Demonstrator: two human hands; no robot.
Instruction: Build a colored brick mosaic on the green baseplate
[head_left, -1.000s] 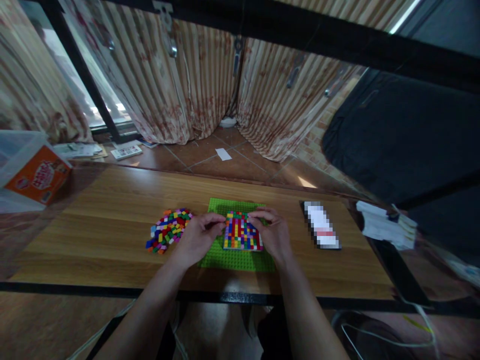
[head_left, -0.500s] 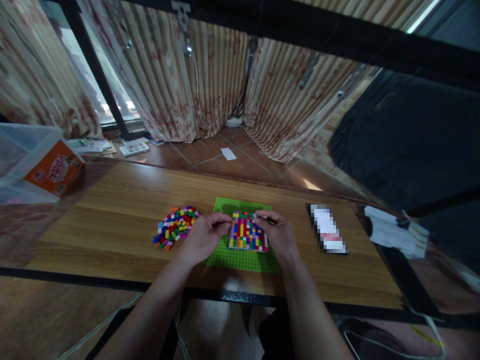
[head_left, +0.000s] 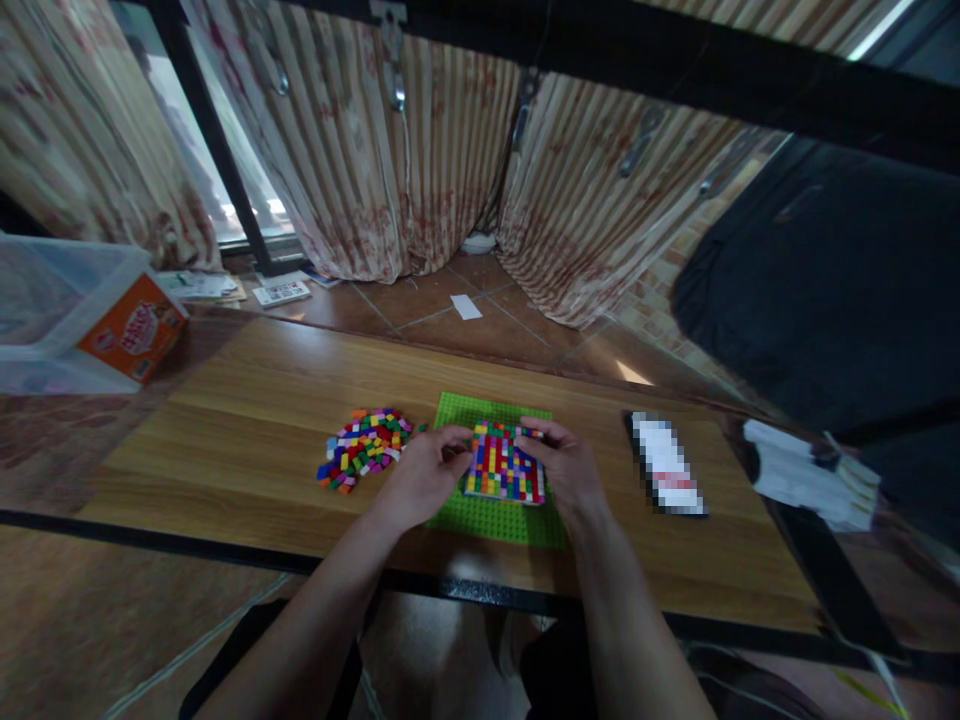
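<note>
A square panel of many-coloured toy bricks (head_left: 505,464) sits over a green studded baseplate (head_left: 491,523) on the wooden table. My left hand (head_left: 429,474) is closed at the panel's left edge, thumb and forefinger against its upper left side. From the other side, my right hand (head_left: 564,466) grips the panel's upper right corner, its fingers reaching over the top bricks. Whether a single small brick is between any fingertips is too small to tell. Left of my left hand lies a loose pile of small coloured bricks (head_left: 367,445).
A phone (head_left: 666,462) with a blurred screen lies on the wooden table (head_left: 247,440) to the right. At the far left is a clear plastic bin (head_left: 60,300) with an orange label. Papers (head_left: 810,470) lie past the table's right end, beside a dark flat object (head_left: 836,570).
The whole view has shifted slightly, moving the scene a little to the right. Both hands stay at the panel, with only slight finger movement.
</note>
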